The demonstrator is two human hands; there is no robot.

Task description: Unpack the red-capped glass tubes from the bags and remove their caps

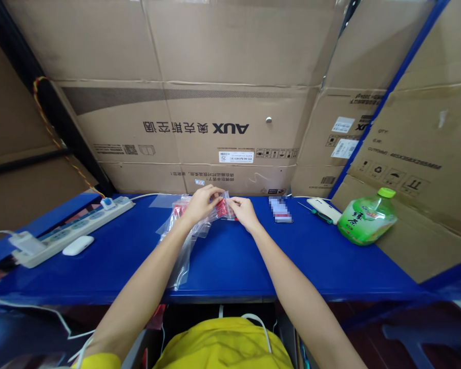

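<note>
Near the back of the blue table, both hands meet at a small clear plastic bag [223,206] with something red inside. My left hand [205,202] has its fingers bent over the bag's left side and upper edge. On the other side, my right hand [245,211] pinches the bag's right edge between thumb and fingers. Beneath and to the left of my left hand lies a loose pile of clear plastic bags [182,259], some with red showing through. What exactly the red contents are, I cannot make out.
A white power strip [75,230] with plugs and a white earbud case [78,245] are at the left. To the right lie a phone [280,209], a green-handled screwdriver [322,216], a white device [323,209] and a green bottle [367,218] on its side. Cardboard walls [200,66] enclose the table.
</note>
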